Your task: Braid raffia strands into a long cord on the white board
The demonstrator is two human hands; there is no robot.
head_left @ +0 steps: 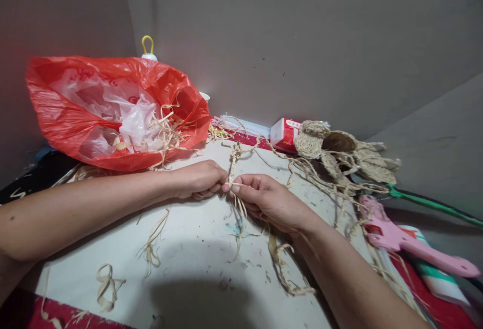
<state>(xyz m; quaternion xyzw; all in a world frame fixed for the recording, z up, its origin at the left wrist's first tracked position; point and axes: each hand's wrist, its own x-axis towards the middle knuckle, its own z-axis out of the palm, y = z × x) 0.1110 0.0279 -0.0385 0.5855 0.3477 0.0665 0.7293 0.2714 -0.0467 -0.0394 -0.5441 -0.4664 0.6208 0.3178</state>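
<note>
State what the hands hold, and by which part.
The left hand and right hand pinch a braided straw cord where the braid gives way to loose strands.

The braid (pixel 233 162) is a pale tan, straw-like plait, knobbly and uneven, with wispy fibres standing out along its sides. Its plaited length points away from the person, running nearly straight over the white tabletop (pixel 192 228). Its near end is pinched where the fingertips of the left hand (pixel 204 178) and right hand (pixel 272 200) meet. Below that pinch, loose strands (pixel 240 209) hang unplaited, flat and ribbon-like, fanning slightly toward the person. Whether its far end joins the cord beside it is unclear.
</note>
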